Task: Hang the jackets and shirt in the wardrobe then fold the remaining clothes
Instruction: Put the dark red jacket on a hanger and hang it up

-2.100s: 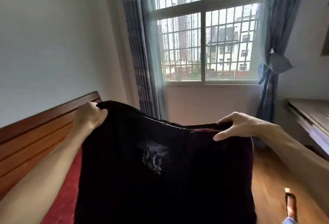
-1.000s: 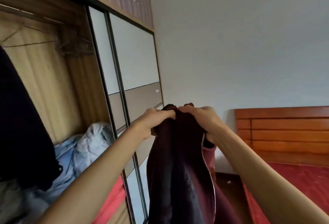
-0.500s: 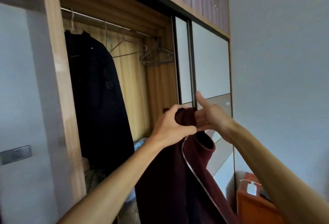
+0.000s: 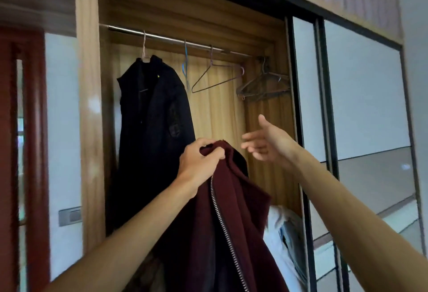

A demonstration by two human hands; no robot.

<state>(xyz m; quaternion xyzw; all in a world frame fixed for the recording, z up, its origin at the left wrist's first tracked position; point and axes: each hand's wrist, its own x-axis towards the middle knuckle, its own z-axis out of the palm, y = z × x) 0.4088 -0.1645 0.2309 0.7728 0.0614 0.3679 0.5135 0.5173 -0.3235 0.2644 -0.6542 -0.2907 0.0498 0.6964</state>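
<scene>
- The maroon jacket [image 4: 231, 222] hangs in the air in front of the open wardrobe [image 4: 90, 106], below the rail and not yet on a hanger. Its metal zipper [image 4: 222, 220] runs down the front.
- The left hand [image 4: 199, 164] holds it up by the collar, the fingers [image 4: 215, 153] curled tight and pinching a bunch of the fabric.
- The right hand [image 4: 268, 143] is just beside the collar but apart from it. Its fingers [image 4: 250, 138] are spread and loosely straight, holding nothing, and point towards the wardrobe's inside.
- Inside the wardrobe a metal rail [image 4: 166, 38] crosses the top.
  - A black coat [image 4: 152, 129] hangs from it on the left, on a pale hanger.
  - Right of the coat hang a blue hanger [image 4: 186, 69] and a bare wire hanger [image 4: 215, 78].
  - A bunch of wire hangers [image 4: 264, 85] sits at the rail's right end.
  - Low on the right, behind the jacket, lie pale garments [image 4: 284, 233] in a heap.
- The sliding door [image 4: 363, 97] stands to the right of the opening.
- Half a second ago both hands met at the collar, the right one touching the fabric. Now the right hand has let go and risen, and only the left carries the jacket.
- The wardrobe opening now sits nearer the middle of the view, with the rail and hangers seen more plainly.
</scene>
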